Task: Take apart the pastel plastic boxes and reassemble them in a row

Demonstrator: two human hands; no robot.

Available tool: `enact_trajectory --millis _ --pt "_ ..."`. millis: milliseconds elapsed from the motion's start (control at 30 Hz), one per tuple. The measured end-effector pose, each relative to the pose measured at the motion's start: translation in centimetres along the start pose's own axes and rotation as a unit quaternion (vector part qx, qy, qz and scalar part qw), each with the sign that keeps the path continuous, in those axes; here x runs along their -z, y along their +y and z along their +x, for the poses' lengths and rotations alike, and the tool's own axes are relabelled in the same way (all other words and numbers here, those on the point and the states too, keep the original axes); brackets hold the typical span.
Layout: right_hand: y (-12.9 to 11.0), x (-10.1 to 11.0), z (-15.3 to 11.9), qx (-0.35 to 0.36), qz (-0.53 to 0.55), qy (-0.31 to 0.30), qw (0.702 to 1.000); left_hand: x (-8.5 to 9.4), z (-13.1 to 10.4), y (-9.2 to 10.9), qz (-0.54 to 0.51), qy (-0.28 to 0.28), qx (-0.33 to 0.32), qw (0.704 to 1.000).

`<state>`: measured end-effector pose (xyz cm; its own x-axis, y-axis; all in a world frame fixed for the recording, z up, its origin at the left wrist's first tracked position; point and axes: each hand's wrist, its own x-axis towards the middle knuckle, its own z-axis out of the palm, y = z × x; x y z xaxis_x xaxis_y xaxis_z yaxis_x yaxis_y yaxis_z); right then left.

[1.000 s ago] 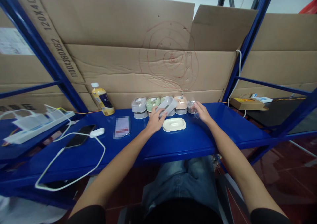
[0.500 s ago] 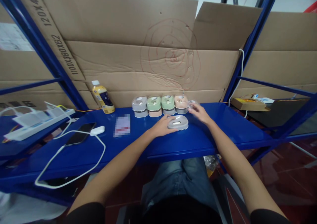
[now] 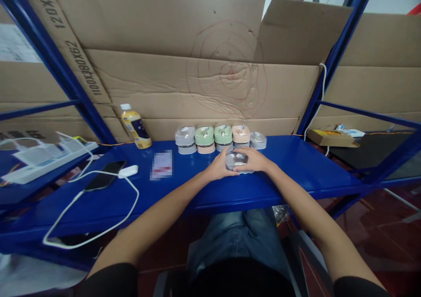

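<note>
Both of my hands close around a grey oval container (image 3: 236, 160) near the middle of the blue table. My left hand (image 3: 219, 165) grips its left side, and my right hand (image 3: 257, 159) wraps its right side and back. Behind them stands a row of small boxes in stacks of two: a grey one (image 3: 186, 136), a green one (image 3: 204, 135), another green one (image 3: 223, 134) and a peach one (image 3: 241, 133) on top. A single grey box (image 3: 258, 140) sits at the row's right end.
A yellow bottle (image 3: 136, 127) stands at the back left, with a blurred card (image 3: 162, 164) in front. Further left lie a phone (image 3: 104, 175), white cables and a power strip (image 3: 49, 161). Cardboard (image 3: 148, 78) backs the blue table (image 3: 302, 170).
My right hand has come from the row's right end to the container between my hands. The grey box at that end now shows fully. The view has shifted slightly.
</note>
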<state>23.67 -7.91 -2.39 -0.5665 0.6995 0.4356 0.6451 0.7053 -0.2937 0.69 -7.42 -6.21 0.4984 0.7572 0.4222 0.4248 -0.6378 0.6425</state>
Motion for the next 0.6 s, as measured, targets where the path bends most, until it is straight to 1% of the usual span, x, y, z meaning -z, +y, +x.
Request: enact_trajectory --millis 167,300,400,500,533,600 --pt "0.2 -0.1 -0.3 0.005 0.005 0.003 1.000 0.2 0.0 0.3 0.003 -0.004 0.005 1.000" --pt "0.2 -0.3 -0.5 -0.004 -0.004 0.007 1.000 0.5 0.1 0.3 0.018 -0.008 -0.007 1.000" --pt "0.2 0.0 -1.0 -0.005 0.015 -0.012 1.000 0.7 0.0 0.2 0.022 -0.016 -0.006 1.000" --pt "0.4 1.2 -2.8 -0.008 0.033 -0.035 0.999 0.7 -0.1 0.0 0.025 -0.025 -0.002 0.999" --pt "0.5 1.8 -3.8 -0.021 0.026 -0.036 0.999 0.7 -0.2 0.0 0.028 -0.025 0.001 0.999" --pt "1.1 3.2 -6.4 -0.073 -0.010 -0.030 0.997 0.6 -0.3 0.0 0.040 -0.022 0.006 0.999"
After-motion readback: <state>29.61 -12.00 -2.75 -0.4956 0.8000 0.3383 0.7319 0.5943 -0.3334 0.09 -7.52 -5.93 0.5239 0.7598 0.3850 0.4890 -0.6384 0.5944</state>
